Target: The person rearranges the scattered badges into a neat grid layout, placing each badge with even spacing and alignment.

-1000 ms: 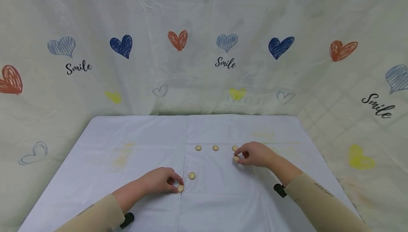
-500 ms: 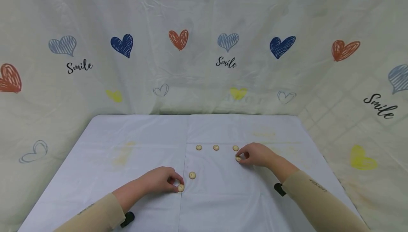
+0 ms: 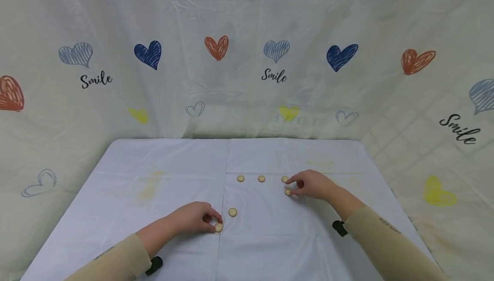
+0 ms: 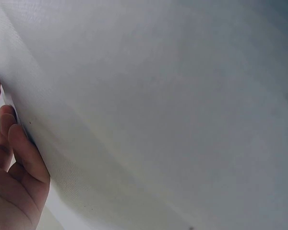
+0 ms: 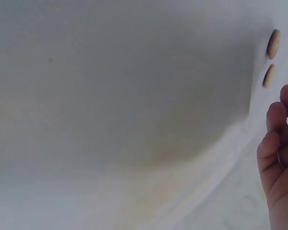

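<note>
Several round, pale wooden buttons lie on the white-covered table in the head view. My left hand point(image 3: 196, 218) pinches one button point(image 3: 218, 228) between thumb and index finger, at the table surface. Just above and right of it sits another button point(image 3: 233, 212). My right hand point(image 3: 311, 184) is at the right end of the upper row. Its index fingertip touches or nearly touches the end button point(image 3: 284, 179), while the thumb is at the button below it point(image 3: 287, 191). Neither wrist view shows a fingertip contact with a button.
Two more buttons, a left one point(image 3: 241, 178) and a middle one point(image 3: 261, 179), continue the upper row. Faint creases cross the white tablecloth point(image 3: 266, 246). Behind the table hangs a pale curtain point(image 3: 247, 92) printed with hearts.
My right index finger has lifted from the lower right button to the end button of the row, parting from the thumb. The left hand and its button stay in place.
</note>
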The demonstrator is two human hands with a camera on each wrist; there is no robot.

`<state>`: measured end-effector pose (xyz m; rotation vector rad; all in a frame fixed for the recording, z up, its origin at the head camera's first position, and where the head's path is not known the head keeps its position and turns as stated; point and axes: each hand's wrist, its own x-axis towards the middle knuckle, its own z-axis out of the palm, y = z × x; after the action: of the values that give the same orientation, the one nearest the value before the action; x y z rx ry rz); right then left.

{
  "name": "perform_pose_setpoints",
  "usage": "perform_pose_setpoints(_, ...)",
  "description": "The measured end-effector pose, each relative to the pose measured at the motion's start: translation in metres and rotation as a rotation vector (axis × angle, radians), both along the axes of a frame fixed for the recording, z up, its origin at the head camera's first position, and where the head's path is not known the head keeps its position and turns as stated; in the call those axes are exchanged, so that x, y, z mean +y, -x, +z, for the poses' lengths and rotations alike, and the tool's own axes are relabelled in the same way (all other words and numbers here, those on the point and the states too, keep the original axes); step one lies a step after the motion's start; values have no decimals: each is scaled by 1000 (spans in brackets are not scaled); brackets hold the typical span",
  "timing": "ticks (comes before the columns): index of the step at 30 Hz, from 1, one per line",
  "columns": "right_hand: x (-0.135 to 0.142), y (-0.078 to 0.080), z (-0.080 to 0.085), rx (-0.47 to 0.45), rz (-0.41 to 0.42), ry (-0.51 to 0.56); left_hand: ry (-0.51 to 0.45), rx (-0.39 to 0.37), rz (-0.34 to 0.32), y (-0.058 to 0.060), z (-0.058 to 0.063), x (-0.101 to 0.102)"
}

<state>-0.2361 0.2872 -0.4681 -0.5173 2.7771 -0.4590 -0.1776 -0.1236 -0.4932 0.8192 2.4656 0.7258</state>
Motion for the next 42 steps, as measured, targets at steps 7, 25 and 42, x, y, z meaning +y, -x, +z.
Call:
perform_pose_setpoints(7, -1, 0, 0, -24, -5, 28, -7, -4, 8, 0, -2, -1)
perform_pose_setpoints(25, -61, 3, -1, -18, 168, 38, 6, -13, 14, 0, 0, 0)
perform_pose_setpoints(42, -149, -7, -4, -7, 425, 59, 7, -19, -7, 3, -4, -1)
